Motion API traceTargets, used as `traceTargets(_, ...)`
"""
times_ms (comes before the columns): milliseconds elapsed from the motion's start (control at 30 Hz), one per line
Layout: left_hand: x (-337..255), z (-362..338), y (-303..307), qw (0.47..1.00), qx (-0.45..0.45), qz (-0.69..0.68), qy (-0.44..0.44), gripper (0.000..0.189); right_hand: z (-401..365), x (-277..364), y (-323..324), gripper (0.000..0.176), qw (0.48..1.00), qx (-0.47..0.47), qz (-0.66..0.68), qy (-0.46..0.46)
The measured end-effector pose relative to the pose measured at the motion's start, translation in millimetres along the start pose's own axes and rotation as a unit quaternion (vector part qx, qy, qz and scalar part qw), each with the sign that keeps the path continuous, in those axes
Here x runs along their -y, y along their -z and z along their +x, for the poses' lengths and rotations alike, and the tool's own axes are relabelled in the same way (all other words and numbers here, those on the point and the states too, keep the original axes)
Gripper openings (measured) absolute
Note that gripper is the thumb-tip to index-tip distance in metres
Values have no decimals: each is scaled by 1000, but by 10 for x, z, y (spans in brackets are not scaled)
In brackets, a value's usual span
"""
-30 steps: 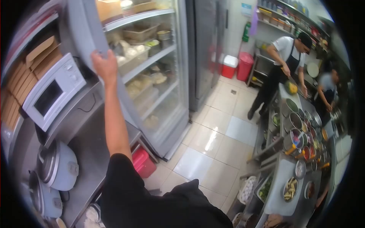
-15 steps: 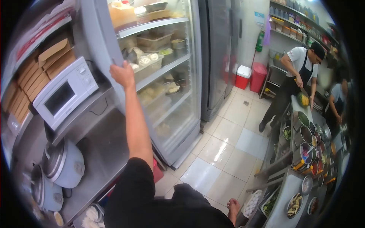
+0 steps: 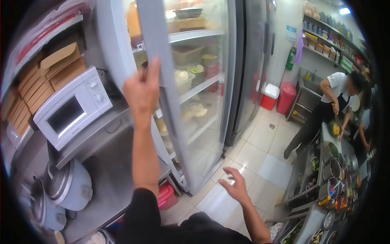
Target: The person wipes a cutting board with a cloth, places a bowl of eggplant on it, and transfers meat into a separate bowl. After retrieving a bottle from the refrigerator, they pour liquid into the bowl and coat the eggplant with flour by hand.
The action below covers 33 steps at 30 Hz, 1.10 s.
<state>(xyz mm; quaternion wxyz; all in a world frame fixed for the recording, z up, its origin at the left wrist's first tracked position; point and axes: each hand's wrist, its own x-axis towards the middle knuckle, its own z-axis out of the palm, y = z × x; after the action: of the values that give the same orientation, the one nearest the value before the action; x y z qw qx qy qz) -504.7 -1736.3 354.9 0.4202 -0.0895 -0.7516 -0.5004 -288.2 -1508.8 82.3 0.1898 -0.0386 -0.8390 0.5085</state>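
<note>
My left hand [image 3: 142,87] grips the free edge of the glass refrigerator door [image 3: 178,134], thumb up along the frame. The door is swung partly open, leaving a gap at its left side. Through the glass and the gap I see wire shelves with a light plastic bin [image 3: 183,79], a beige tub [image 3: 187,55] and a dark bowl [image 3: 189,13]; several items are blurred. My right hand [image 3: 235,184] is raised over the tiled floor, right of the door's lower part. Its fingers are apart and hold nothing.
To the left are a white microwave [image 3: 73,107], stacked cardboard boxes [image 3: 36,87] and two rice cookers [image 3: 69,183] on a steel counter [image 3: 109,175]. At right, a person in an apron [image 3: 321,114] cuts a melon [image 3: 334,129] beside several metal containers [image 3: 334,168]. Red bins [image 3: 286,99] stand farther back.
The refrigerator door has swung from closed to partly open, pulled by my left hand. My right hand has risen from the lower edge and its fingers have spread. The view has shifted slightly.
</note>
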Motion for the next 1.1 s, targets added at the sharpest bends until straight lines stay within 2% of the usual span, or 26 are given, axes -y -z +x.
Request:
traceTargets(67,-307,603,-103,981,-45,-116,-149,55,315,388,-343,76,995,-27,-39,89)
traceTargets(100,-433,971,-146,976,-32,-102,-192,57,358,545,-489,76,995,-34,-40,84)
traceTargets(133,-519,1386,-265,973,-28,22,-228,59,400,668,-600,84,988,-64,-97,100)
traceTargets(167,-347,2090,-527,945,-68,65,-313,54,453,741,-690,92,977,-93,-155,116)
traceTargets(200,-238,2709,-838,948,-138,121,-260,49,457,683,-812,99,976,-104,-157,105)
traceTargets(233,-137,3199,-1065,941,-206,175,-203,52,441,614,-898,99,975,-113,-161,101)
traceTargets(300,175,3941,-1222,873,-171,366,-273,53,402,471,-967,104,957,-251,-142,26)
traceTargets(333,169,3805,-1068,926,-43,288,-240,53,418,424,-898,103,948,-278,-156,14)
traceTargets(367,89,3973,-1100,894,104,274,-339,62,440,404,-915,103,934,-318,-162,-12)
traceTargets(433,-445,3730,-2056,890,140,200,-385,61,514,239,-755,97,930,-361,-71,-2)
traceTargets(467,-990,3345,-2676,882,171,146,-415,60,595,137,-702,93,915,-401,-37,-5)
traceTargets(533,-2103,2227,-3638,848,239,36,-471,59,711,76,-532,87,888,-453,-68,-34)
traceTargets(567,-2542,1580,-3913,827,274,-12,-491,58,738,64,-448,86,882,-456,-108,-53)
traceTargets(633,-3270,251,-4199,772,343,-105,-524,56,798,32,-231,85,879,-470,-51,-65)
traceTargets(700,-3338,-434,-4122,745,388,-148,-521,55,821,-75,-141,81,867,-490,-77,-45)
traceTargets(767,-3159,-776,-3685,731,423,-174,-507,53,797,-133,-84,79,859,-502,-75,-69)
traceTargets(833,-2818,-797,-3219,730,447,-185,-483,52,762,-108,7,78,884,-455,-33,-104)
traceTargets(900,-2410,-711,-2680,737,464,-187,-455,50,715,-74,54,77,884,-453,-37,-109)
traceTargets(1033,-1646,-525,-1540,743,492,-188,-414,48,705,-103,-95,79,887,-452,-24,-94)
traceTargets(1100,-1380,-468,-1032,743,504,-189,-397,46,662,-149,-219,71,876,-477,-59,-39)
